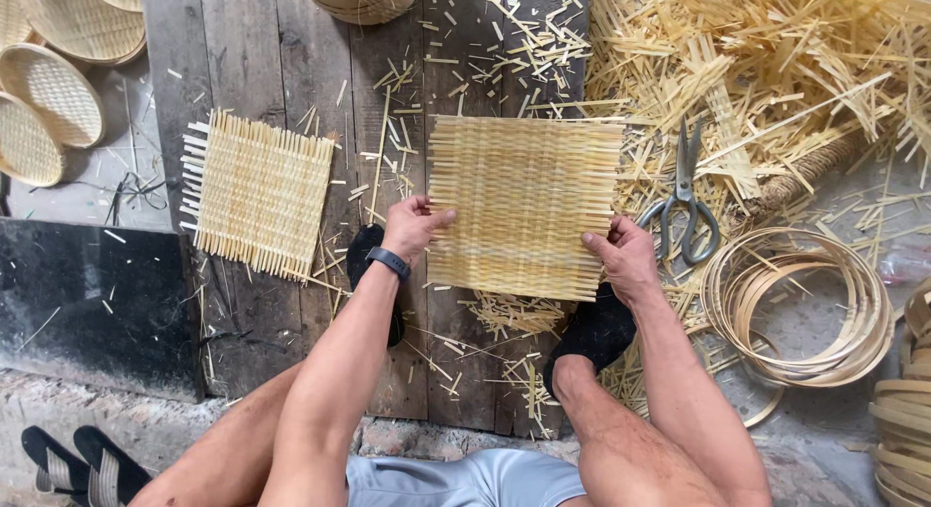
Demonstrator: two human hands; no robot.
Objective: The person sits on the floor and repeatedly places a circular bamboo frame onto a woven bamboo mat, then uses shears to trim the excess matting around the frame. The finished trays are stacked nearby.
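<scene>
Woven bamboo mat [524,206], pale yellow, square-ish, frayed strip ends along both side edges.
Lies flat on wooden boards [281,71]; strips run left-right. Left hand [412,226] and right hand [621,255] each pinch a near corner; scissors [685,192] just beyond right hand.

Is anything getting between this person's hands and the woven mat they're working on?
Nothing visible does. The left hand grips the left edge of the woven mat and the right hand grips its lower right edge, both directly on the strips. The scissors lie off to the right, apart from the mat.
</scene>
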